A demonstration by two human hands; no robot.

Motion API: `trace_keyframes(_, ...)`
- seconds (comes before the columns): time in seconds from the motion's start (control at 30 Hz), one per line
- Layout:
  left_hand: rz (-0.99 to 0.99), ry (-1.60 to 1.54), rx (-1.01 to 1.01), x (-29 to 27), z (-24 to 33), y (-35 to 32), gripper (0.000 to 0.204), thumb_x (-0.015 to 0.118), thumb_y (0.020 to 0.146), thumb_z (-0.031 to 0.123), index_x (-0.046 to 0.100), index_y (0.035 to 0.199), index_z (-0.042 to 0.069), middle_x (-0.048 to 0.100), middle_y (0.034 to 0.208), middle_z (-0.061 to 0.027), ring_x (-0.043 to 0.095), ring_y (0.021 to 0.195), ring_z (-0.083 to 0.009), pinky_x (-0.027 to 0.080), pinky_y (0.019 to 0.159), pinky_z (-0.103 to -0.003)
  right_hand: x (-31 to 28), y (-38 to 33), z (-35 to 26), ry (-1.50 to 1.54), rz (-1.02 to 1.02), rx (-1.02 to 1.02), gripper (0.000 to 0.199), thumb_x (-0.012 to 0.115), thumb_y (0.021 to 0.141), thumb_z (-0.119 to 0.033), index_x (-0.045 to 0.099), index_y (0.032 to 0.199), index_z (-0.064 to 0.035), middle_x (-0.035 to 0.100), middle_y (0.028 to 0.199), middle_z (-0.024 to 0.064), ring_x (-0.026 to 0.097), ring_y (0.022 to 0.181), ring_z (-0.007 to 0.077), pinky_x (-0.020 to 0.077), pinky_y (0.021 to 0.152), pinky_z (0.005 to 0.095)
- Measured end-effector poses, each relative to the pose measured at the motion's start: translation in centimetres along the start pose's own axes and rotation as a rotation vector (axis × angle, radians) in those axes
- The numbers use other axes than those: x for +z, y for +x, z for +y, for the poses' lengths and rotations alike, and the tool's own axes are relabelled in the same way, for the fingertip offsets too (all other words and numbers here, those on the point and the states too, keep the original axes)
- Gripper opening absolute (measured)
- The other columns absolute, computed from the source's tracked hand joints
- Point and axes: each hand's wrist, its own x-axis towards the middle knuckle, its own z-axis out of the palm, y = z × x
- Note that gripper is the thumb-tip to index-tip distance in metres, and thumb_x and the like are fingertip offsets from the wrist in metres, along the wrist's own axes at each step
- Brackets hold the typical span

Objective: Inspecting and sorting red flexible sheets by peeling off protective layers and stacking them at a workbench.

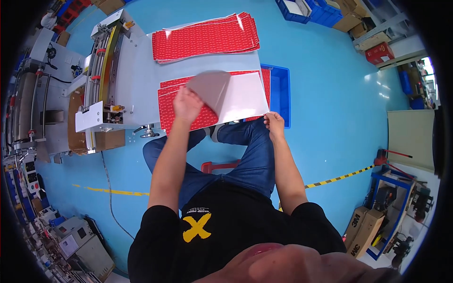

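Black shirt with yellow cross nearest. Left hand gripping a curled grey sheet above the red cartons. Right hand pinching the white sheet corner; another red stack beyond.

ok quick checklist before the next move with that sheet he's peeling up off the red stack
1. Left hand has the grey sheet lifted: ok, its corner curls up clear of the near stack of red sheets.
2. Right hand steadies the stack's near corner: ok, fingers at the edge.
3. Only one sheet lifted: cannot tell.
4. Far stack of red sheets tidy: not ok, fanned out.
5. White table has bare room left of the stacks: ok.
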Motion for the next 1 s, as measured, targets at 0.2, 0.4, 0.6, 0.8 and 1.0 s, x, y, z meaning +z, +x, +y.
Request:
trace_keyframes(0.2,-0.052,0.725,-0.288,3.9,-10.6,-0.8,0.063,0.047,0.100,0.052,0.049,0.137,0.002,0.058,0.132,-0.0155,0.051,0.127,-0.0303,0.036,0.110,-0.047,-1.4,-1.1,-0.5,0.016,0.000,-0.036,0.014,0.061,0.094,-0.014,0.064,0.105,-0.0063,0.066,0.083,0.0025,0.057,0.062,0.0073,0.0415,0.051,0.0206)
trace_keyframes(0.4,0.003,1.996,0.475,0.0,-5.0,-5.0,0.048,0.066,0.092,0.025,0.054,0.131,0.000,0.053,0.136,-0.0242,0.047,0.131,-0.0397,0.038,0.108,-0.047,2.0,-1.8,-2.0,-0.604,0.070,-0.731,0.027,0.061,0.092,-0.012,0.060,0.115,0.0016,0.066,0.106,0.0144,0.066,0.095,0.0257,0.0523,0.085,0.0338)
trace_keyframes(0.6,0.334,2.501,0.466,-3.4,0.0,-5.6,0.062,0.058,0.094,0.041,0.043,0.145,0.009,0.030,0.154,-0.0253,0.026,0.143,-0.0432,0.020,0.115,-0.058,11.7,1.1,-5.0,-1.332,-0.217,-0.992,0.061,0.055,0.095,-0.044,0.044,0.145,-0.0109,0.030,0.154,0.0218,0.025,0.144,0.0393,0.0186,0.117,0.0539)
trace_keyframes(0.8,0.417,2.594,0.347,-4.8,3.1,-3.7,0.071,0.054,0.092,0.055,0.039,0.150,0.016,0.022,0.157,-0.0253,0.017,0.145,-0.0485,0.013,0.115,-0.063,11.4,3.8,-5.9,-1.582,-0.155,-0.836,0.071,0.046,0.094,-0.060,0.036,0.152,-0.0185,0.018,0.160,0.0234,0.015,0.147,0.0440,0.0098,0.118,0.0587)
trace_keyframes(1.0,0.683,2.500,0.271,-3.5,4.6,-0.5,0.082,0.061,0.089,0.054,0.035,0.148,0.004,0.032,0.150,-0.0291,0.027,0.138,-0.0515,0.020,0.111,-0.064,12.1,4.1,-5.6,-1.533,-0.040,-0.799,0.075,0.047,0.095,-0.058,0.034,0.152,-0.0112,0.018,0.158,0.0272,0.015,0.147,0.0463,0.0142,0.116,0.0601)
